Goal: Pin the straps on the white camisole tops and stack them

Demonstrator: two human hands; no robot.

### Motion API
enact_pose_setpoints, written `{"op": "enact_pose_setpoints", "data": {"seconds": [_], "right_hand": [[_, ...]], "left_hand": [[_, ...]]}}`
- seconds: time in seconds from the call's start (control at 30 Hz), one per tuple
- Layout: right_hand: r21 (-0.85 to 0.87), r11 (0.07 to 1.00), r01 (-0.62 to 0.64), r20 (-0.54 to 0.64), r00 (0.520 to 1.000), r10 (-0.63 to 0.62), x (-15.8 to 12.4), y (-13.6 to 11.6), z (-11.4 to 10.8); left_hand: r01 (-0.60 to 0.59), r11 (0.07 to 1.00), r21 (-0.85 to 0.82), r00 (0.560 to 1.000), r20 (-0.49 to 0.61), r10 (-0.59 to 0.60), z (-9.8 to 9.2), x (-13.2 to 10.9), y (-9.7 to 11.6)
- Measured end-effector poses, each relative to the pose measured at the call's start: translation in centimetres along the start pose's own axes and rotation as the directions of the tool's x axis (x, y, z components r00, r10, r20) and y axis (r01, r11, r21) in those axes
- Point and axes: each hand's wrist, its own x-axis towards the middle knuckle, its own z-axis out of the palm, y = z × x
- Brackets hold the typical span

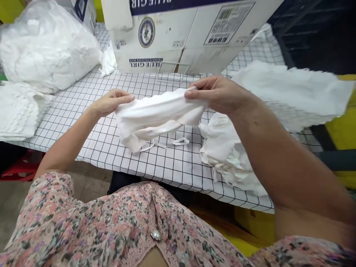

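A white cloth piece (pixel 158 111) with a wavy upper edge and thin ties hangs stretched between my hands, over the checked tablecloth (pixel 94 144). My left hand (pixel 112 101) pinches its left upper corner between thumb and fingers. At the opposite corner my right hand (pixel 219 92) grips it the same way. The lower part sags in a fold, with narrow white strings dangling below. Close under my right forearm lies a crumpled heap of similar white cloth pieces (pixel 225 148).
Behind my hands stands a white cardboard box (pixel 167 40) with upside-down print. A clear plastic bag (pixel 47 44) full of white cloth sits at the back left. Stacked white cloths (pixel 16 111) lie at the left edge, and another spread pile (pixel 294 89) lies at the right.
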Motion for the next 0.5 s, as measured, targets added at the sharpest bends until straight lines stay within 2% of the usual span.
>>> {"op": "enact_pose_setpoints", "data": {"seconds": [0.1, 0.23, 0.3, 0.4, 0.5], "right_hand": [[-0.014, 1.0, 0.008, -0.039, 0.999, -0.009, 0.0, -1.0, -1.8], [-0.033, 0.999, -0.038, -0.077, 0.996, 0.035, 0.2, -1.0, -3.3], [-0.027, 0.998, -0.056, -0.108, 0.993, 0.053, 0.4, -0.8, -3.8], [-0.021, 0.998, -0.056, -0.139, 0.989, 0.052, 0.6, -0.6, -4.7], [-0.058, 0.998, -0.024, -0.166, 0.986, 0.014, 1.0, -0.6, -6.1]], "left_hand": [[-0.036, 0.999, -0.007, 0.999, -0.002, 0.036, -1.1, 0.1, 0.9], [-0.065, 0.998, -0.027, 0.996, -0.065, 0.063, -2.1, 0.2, 1.3], [-0.068, 0.998, -0.012, 0.997, -0.036, 0.067, -2.6, 0.1, 1.3], [-0.085, 0.996, 0.04, 0.994, 0.068, 0.083, -3.7, -0.2, 1.0], [-0.125, 0.991, 0.044, 0.991, 0.057, 0.122, -4.9, -0.5, 0.9]]}}
